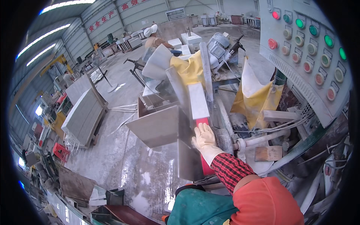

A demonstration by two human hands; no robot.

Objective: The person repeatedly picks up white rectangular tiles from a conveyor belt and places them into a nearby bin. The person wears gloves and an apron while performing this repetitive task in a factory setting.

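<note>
My right hand [205, 139], in a cream rubber glove with a red-and-black checked sleeve behind it, reaches forward over a narrow red strip [207, 167]. Its fingers are stretched out flat and hold nothing. Just ahead of the fingertips lies a long white stone-like slab [198, 100], with a little red showing between. The slab's far end runs up to a yellow flap [191, 69] hanging over the machine. Grey metal panels [161, 125] stand to the left of the strip. My left hand is out of the picture.
A control panel [303, 56] with green and red buttons stands at the right. Beyond the flap sits a motor [218, 45]. A second yellow sheet [258, 97] hangs beside pipes and cables. Stacked slabs [84, 114] stand at left. A person in a white cap [150, 30] works farther back.
</note>
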